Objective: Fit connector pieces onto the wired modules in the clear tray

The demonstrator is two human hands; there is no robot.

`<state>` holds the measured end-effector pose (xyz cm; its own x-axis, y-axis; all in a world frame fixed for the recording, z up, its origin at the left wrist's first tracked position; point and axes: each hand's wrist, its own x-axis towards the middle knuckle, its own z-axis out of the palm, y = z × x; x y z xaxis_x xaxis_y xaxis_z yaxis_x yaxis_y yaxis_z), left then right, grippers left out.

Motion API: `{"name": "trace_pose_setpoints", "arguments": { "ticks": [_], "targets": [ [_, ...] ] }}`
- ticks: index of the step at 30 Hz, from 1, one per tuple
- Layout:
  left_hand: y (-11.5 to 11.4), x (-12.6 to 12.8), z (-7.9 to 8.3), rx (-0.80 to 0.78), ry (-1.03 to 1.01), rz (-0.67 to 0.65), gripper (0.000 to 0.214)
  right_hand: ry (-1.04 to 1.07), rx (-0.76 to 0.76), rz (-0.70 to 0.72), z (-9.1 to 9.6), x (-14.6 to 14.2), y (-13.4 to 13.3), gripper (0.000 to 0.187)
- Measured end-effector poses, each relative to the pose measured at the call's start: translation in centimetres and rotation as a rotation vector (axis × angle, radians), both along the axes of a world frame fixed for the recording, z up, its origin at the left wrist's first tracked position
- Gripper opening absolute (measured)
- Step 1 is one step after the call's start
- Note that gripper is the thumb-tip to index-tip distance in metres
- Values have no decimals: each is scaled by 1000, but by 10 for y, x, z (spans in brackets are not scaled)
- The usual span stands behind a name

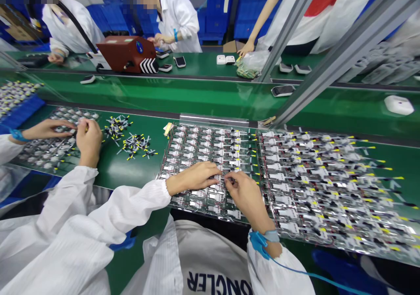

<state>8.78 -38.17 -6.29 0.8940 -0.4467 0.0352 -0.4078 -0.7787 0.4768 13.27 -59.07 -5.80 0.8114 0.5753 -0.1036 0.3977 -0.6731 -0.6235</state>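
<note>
My left hand (pixel 197 176) reaches over a clear tray (pixel 169 161) filled with rows of small white parts (pixel 189 148) with thin wires. Its thumb and fingers close together at a part in the middle of the tray; what lies between them is too small to name. Just to its right, my right hand (pixel 244 196) pinches at the same spot, where something small and dark shows between the fingertips. A blue wrist strap (pixel 259 242) with a cord circles my right wrist. Black pieces with yellow tips (pixel 238 147) lie along the tray's right side.
To the right, another tray (pixel 292 229) is full of similar parts with yellow-tipped leads. Loose yellow-tipped pieces (pixel 136 145) lie in piles at left. Beside them a co-worker's hands (pixel 88 139) work over another tray. A metal post (pixel 308 80) slants up behind.
</note>
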Motion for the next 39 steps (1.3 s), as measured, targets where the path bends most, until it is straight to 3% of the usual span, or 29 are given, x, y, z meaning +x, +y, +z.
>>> {"name": "trace_pose_setpoints", "arguments": {
  "ticks": [27,39],
  "targets": [
    [-3,1,-1,56,-41,-26,22,22,13,77,-4,7,3,21],
    [-5,-5,6,118,-78,-3,27,-73,-123,-6,20,-12,5,27]
  ]
}}
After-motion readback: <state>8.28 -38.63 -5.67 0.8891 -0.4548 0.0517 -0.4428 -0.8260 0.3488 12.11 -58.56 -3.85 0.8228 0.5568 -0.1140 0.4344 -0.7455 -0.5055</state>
